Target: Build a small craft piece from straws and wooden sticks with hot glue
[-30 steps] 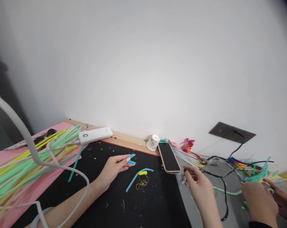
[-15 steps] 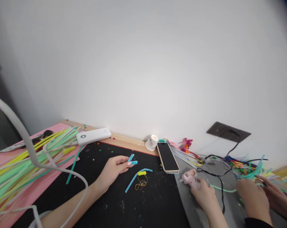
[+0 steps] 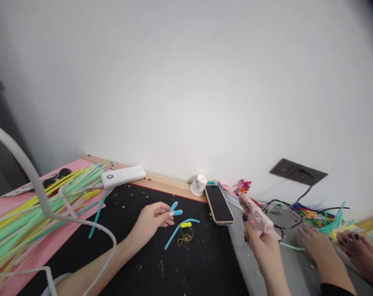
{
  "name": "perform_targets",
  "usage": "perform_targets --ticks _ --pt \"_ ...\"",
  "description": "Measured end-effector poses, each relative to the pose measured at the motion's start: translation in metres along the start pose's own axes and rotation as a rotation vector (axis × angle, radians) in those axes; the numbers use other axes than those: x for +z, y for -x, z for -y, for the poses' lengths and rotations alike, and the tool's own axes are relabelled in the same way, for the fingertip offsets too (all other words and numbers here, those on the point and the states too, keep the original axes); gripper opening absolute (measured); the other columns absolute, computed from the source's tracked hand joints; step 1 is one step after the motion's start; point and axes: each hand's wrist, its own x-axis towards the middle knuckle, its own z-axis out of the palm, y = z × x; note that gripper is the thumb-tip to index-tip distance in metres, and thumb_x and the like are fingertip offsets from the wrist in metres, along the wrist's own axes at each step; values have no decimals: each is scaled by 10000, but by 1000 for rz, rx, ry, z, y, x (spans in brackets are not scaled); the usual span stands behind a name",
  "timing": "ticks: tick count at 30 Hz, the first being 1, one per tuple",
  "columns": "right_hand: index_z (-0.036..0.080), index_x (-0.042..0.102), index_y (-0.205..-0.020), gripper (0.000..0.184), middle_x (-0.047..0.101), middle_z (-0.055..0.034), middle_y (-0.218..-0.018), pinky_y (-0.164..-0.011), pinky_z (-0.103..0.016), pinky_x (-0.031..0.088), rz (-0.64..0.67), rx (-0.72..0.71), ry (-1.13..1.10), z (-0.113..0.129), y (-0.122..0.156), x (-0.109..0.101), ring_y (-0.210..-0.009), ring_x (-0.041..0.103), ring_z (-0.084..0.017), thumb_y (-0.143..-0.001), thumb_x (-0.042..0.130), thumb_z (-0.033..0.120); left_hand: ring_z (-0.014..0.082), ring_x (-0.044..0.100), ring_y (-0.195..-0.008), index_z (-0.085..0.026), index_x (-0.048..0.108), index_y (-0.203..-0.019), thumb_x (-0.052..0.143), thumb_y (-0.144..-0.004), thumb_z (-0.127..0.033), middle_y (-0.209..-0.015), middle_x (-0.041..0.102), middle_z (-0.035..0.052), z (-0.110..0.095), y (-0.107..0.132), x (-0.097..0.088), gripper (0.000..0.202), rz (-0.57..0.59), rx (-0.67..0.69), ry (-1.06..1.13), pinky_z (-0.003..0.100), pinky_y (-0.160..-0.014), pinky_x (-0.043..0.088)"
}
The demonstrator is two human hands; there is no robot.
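My left hand (image 3: 157,218) pinches a short bent blue pipe cleaner (image 3: 177,212) between thumb and fingertips, over the black mat. Below it to the right, a longer blue pipe cleaner (image 3: 170,238) lies on the mat. Beside that is a small yellow piece (image 3: 185,225) with a loop of thin cord (image 3: 185,237). My right hand (image 3: 263,248) grips a pink glue gun (image 3: 258,218) above the grey surface right of the mat. Its nozzle end points up and left, and a small red light shows on its body. A pale green strip (image 3: 291,246) lies close by.
Left are piled pipe cleaners (image 3: 50,209) and a white device (image 3: 123,176) with cables. A paper cup (image 3: 198,185) and phone (image 3: 219,204) stand near the wall. At right, a co-worker's hands (image 3: 320,248) are beside black cords (image 3: 285,226).
My right hand has raised the glue gun from the grey surface and turned it. My left hand keeps its pinch on the blue pipe cleaner. The co-worker's hands have shifted and moved apart.
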Motion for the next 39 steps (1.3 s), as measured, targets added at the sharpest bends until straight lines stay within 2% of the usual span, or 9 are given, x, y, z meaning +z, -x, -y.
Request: perform_targets --ticks 2,6,9,13,18,24,28,35,39 --pt "178 540 -680 265 460 22 -467 -441 -255 346 170 -39 -188 9 4 10 -437 434 -142 -785 515 420 217 706 -692 -151 602 -780 691 -680 -318 -736 727 54 2 0 0 215 5 -18 -3 282 -619 528" --pt "152 552 -846 259 415 71 -455 -396 -218 308 445 -52 -409 28 10 33 -397 362 -99 -772 567 401 240 711 -737 -151 608 -791 686 -684 -307 -766 737 68 6 -2 -2 204 14 -3 -15 300 -638 526" --pt "141 557 -898 253 421 80 -470 -395 -194 300 577 -26 -420 39 15 49 -399 352 -79 -762 585 353 240 713 -748 -154 603 -796 657 -706 -287 -777 736 67 7 -2 -2 170 11 18 -40 299 -641 525" --pt "131 567 -978 276 394 95 -449 -381 -179 284 678 -8 -409 48 24 64 -383 338 -70 -756 569 295 238 713 -739 -157 591 -775 650 -701 -275 -757 730 59 4 -1 -1 151 -4 16 -74 298 -636 526" --pt "115 590 -1024 313 423 78 -465 -367 -171 272 746 -41 -405 51 31 67 -387 336 -67 -771 542 292 248 714 -730 -165 575 -749 658 -685 -269 -737 732 54 2 0 0 148 10 23 -59 310 -630 522" --pt "104 611 -923 265 434 62 -467 -360 -169 268 726 -36 -361 44 32 69 -393 358 -71 -779 541 315 242 715 -745 -167 570 -749 652 -700 -286 -754 737 58 6 0 1 153 35 20 -67 301 -636 522" --pt "116 588 -960 288 416 74 -457 -366 -167 272 744 -29 -354 40 32 72 -387 358 -73 -798 524 346 239 713 -757 -169 576 -749 662 -693 -304 -769 741 59 6 0 1 170 50 15 -74 294 -638 521" --pt "134 575 -779 211 425 70 -440 -368 -176 275 722 -43 -313 40 33 71 -380 375 -75 -786 537 342 244 712 -762 -171 575 -748 654 -696 -306 -773 738 59 6 1 1 165 64 19 -88 296 -631 519" --pt "144 566 -766 196 446 68 -442 -365 -177 279 709 -47 -306 34 33 76 -368 377 -75 -788 530 336 240 712 -753 -170 573 -746 652 -697 -306 -776 738 58 6 2 2 164 69 24 -89 291 -622 516"
